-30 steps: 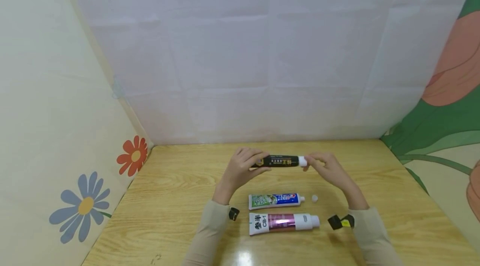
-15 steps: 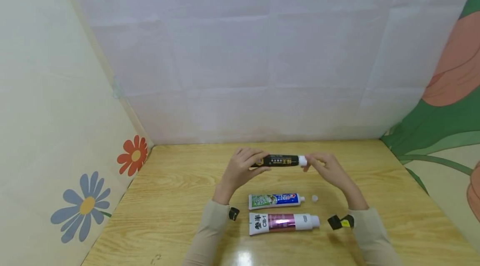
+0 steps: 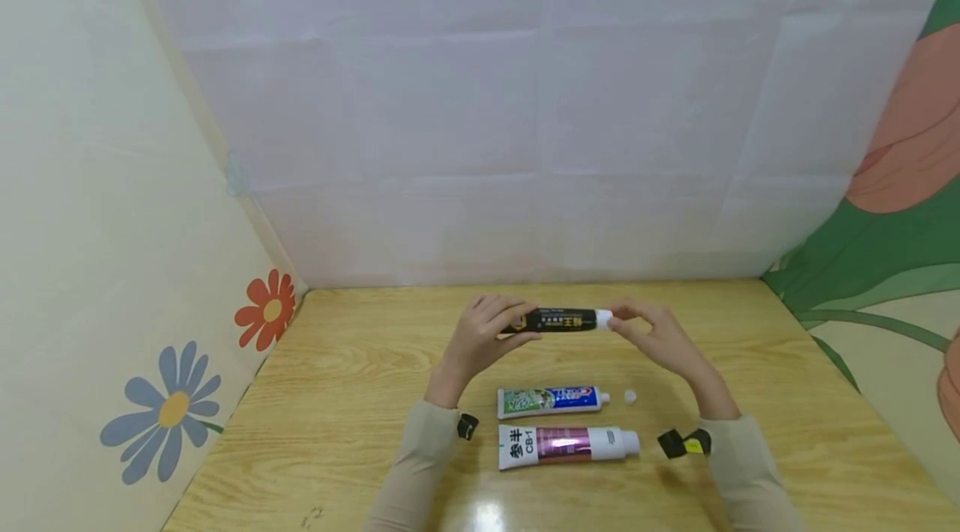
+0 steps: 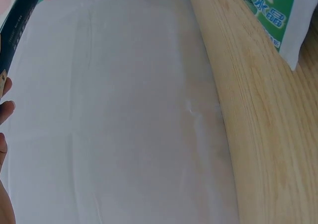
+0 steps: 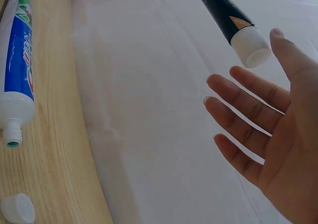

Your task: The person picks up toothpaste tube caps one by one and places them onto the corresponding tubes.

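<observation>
While the blue-and-green tube lies flat on the wooden table, the black tube is held up beyond it, on the side farther from the person, roughly level and parallel to it. The left hand, also beyond the blue-and-green tube and toward its tail end, grasps the black tube by the tail, fingers above and thumb below. A white cap sits on the black tube's other end. Beyond the blue-and-green tube and off past its nozzle end, the right hand is released, its fingers extended and spread; the right wrist view shows a gap between its thumb and the white cap. Just off the blue-and-green tube's bare nozzle lies a loose cap. On the nearer side of the blue-and-green tube, alongside it, lies a pink-and-white tube, its cap end pointing the same way.
</observation>
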Available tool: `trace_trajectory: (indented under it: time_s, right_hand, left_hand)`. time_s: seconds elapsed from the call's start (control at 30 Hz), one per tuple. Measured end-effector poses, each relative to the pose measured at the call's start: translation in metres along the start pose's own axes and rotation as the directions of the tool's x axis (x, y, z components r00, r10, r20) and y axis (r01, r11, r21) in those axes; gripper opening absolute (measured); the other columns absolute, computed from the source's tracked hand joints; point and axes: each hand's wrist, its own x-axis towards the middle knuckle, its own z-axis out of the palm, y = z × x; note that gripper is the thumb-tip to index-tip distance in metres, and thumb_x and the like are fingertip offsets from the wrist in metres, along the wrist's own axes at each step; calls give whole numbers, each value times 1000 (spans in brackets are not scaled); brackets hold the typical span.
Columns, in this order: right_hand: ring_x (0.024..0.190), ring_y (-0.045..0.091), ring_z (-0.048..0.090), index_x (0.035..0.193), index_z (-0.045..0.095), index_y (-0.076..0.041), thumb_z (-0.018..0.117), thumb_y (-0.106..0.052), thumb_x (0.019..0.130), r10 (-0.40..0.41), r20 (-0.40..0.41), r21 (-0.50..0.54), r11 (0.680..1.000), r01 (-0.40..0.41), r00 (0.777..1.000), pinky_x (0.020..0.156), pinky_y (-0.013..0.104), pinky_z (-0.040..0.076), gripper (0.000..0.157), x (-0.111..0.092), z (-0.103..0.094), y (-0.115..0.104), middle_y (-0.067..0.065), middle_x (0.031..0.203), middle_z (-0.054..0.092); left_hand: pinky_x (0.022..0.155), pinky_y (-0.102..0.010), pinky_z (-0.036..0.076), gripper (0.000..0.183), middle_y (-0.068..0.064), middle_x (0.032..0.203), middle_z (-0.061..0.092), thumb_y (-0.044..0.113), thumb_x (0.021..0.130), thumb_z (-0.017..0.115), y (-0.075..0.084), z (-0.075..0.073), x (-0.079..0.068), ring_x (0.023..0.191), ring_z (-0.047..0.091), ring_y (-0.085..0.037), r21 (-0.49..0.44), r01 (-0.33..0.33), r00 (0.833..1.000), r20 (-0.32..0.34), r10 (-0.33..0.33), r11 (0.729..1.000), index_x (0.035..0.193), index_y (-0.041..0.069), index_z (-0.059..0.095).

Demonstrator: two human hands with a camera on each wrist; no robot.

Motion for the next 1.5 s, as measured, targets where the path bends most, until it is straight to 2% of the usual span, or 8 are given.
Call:
trace_trajectory:
  time_s: [0.2,0.37,0.47,0.9,1.3,1.5]
  right_hand:
    - [97,26,57,122,57,-8,63,-17,88,-27,-1,22,999,27,1000,82,45,47,36,-2,-4,-17,5,102,63]
    - [94,27,58,120,57,-4,68,-11,84,-69,-2,30,997,69,998,84,41,45,38,-4,-10,-41,8,107,63]
    - [93,25,59,119,57,-4,69,-9,82,-90,-9,22,996,90,996,85,39,45,39,-5,-11,-45,8,111,63]
    - [89,24,60,116,59,-5,68,-5,82,-155,-27,10,988,156,987,83,28,47,34,-3,-10,-39,4,102,64]
    - [91,18,59,115,60,-7,67,-8,85,-127,-3,3,992,127,992,85,34,47,31,-4,-10,-40,1,99,64]
    - [92,13,58,113,62,-11,66,-13,86,-112,-10,3,994,112,994,88,42,45,28,-2,-5,-21,-4,97,64]
  left_hand:
    - [73,-26,48,46,-1,100,66,31,69,80,1,-1,0,81,60,-11,-1,11,1000,9,-11,1000,106,7,68]
    - [74,-26,48,48,-1,101,66,31,68,80,0,-1,-1,82,60,-11,1,10,1000,11,-10,1000,108,7,68]
    - [74,-26,49,48,-1,101,66,31,69,80,-1,-1,-2,81,60,-11,-1,8,1000,9,-8,1000,108,8,67]
    - [74,-26,48,47,-1,101,66,32,71,78,0,-3,-2,82,59,-10,-1,14,1000,14,-14,1000,110,9,67]
    - [72,-26,47,44,-1,101,66,34,75,75,-1,-3,-3,82,59,-10,4,20,1000,13,-20,1000,110,9,67]
    - [72,-26,48,44,-1,101,66,34,74,76,0,-3,-3,82,60,-10,2,20,1000,9,-20,1000,107,7,68]
